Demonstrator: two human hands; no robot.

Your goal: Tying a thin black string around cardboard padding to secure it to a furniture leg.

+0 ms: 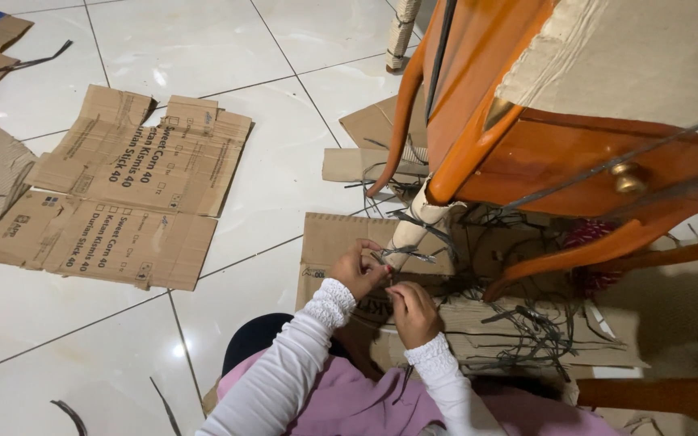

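Seated on the tiled floor (268, 169), orange chair (527, 153) standing in front of me. One chair leg (414, 230) is wrapped in pale paper; its foot rests near the top edge of the cardboard sheet (329, 242) under my hands.

Left hand (359, 270): fingers curled shut, pinching a dark strap (409, 257) right against the wrapped leg. Right hand (414, 311): fingers closed, thumb and forefinger nipping a thin strand; I cannot tell if it is the same strap. The two hands are just beside each other, low on the leg.

A tangle of loose straps (527, 331) lies on the cardboard to the right, under the seat. A flattened box (123, 194) lies well apart toward the left on the floor.

Risks, as I judge them:
- Strap slips from the left pinch; the grip is fingertip only.
- Held strap snags in the tangle nearby.
- Paper wrap tears if the strap bites in too hard.
- Chair shifts on smooth tile under a sideways pull.
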